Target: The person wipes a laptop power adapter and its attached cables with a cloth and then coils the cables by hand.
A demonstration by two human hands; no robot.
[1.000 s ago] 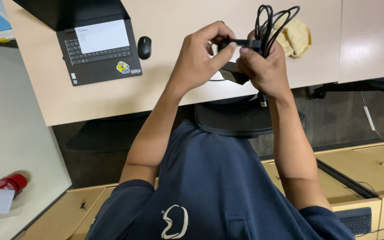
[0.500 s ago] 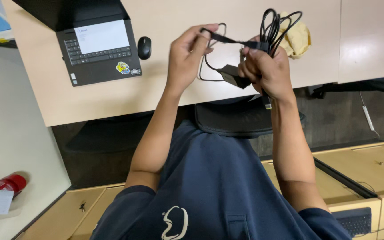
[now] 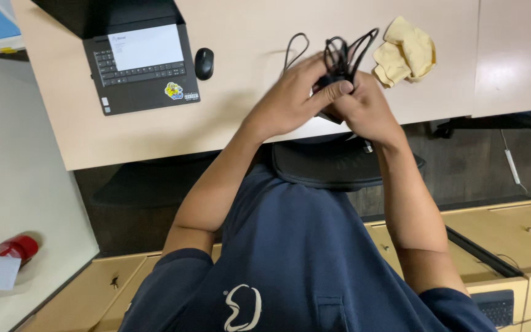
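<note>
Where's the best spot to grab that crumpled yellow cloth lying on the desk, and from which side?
Pinch the crumpled yellow cloth at its raised middle folds, coming straight down from above. It lies bunched on the light wooden desk, so the ridges likely offer more purchase than the flat edges. It sits just beside the right hand, which is nearest.

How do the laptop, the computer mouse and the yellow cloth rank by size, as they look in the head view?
1. Laptop, by far the largest, though its screen is cut off by the top edge.
2. Yellow cloth, crumpled, clearly smaller.
3. Computer mouse, the smallest.
All three lie on the same desk, so the order is fairly sure.
</note>
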